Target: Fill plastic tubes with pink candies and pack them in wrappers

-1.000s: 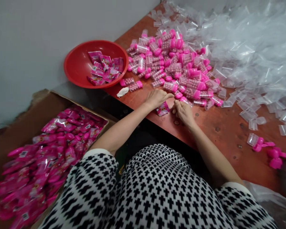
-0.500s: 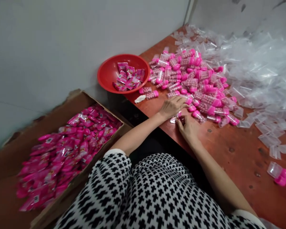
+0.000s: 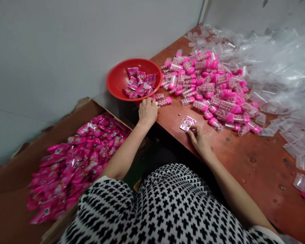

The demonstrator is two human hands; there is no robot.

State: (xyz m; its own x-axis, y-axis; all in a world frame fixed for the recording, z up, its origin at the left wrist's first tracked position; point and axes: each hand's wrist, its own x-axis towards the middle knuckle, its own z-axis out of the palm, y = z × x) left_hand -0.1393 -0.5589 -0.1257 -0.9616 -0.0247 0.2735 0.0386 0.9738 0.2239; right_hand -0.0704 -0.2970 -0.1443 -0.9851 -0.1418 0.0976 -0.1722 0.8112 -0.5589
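My left hand (image 3: pixel 147 112) rests at the table's near-left edge, fingers curled over a small white scrap, just below a pink candy tube (image 3: pixel 163 101). My right hand (image 3: pixel 199 139) pinches the near edge of a small pink printed sachet (image 3: pixel 188 123) lying flat on the red-brown table (image 3: pixel 244 159). A heap of clear tubes with pink caps and pink beads (image 3: pixel 208 88) lies beyond both hands.
A red bowl (image 3: pixel 117 79) with pink sachets sits at the table's left corner. A cardboard box (image 3: pixel 27 159) full of pink packed bags stands lower left. A big pile of empty clear bags (image 3: pixel 277 71) covers the right. Grey wall behind.
My left hand has moved left from the sachet to the table edge below the bowl. The sachet now lies uncovered, held only by my right hand. The view shifted right.
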